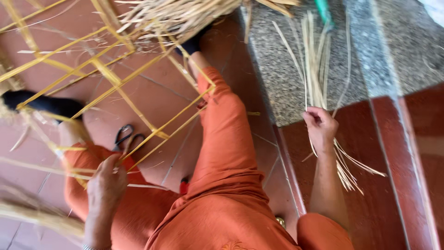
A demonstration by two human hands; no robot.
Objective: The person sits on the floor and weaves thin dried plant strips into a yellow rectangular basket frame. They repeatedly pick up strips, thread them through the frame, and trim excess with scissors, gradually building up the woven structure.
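Observation:
My left hand [107, 181] grips the near ends of long yellow bamboo strips [115, 81] that cross into an open lattice over my orange-trousered legs [222, 153]. My right hand [320, 127] reaches out to the right and closes its fingers around a few strips from a loose bundle of pale thin strips [319, 78] lying on the step. The bundle's near ends fan out past my wrist.
Black-handled scissors [125, 135] lie on the red tiled floor [157, 92] under the lattice. A heap of dry straw-like fibre [175, 16] sits at the top, more at lower left. A grey stone step [286, 88] and red raised ledge [397, 176] lie to the right.

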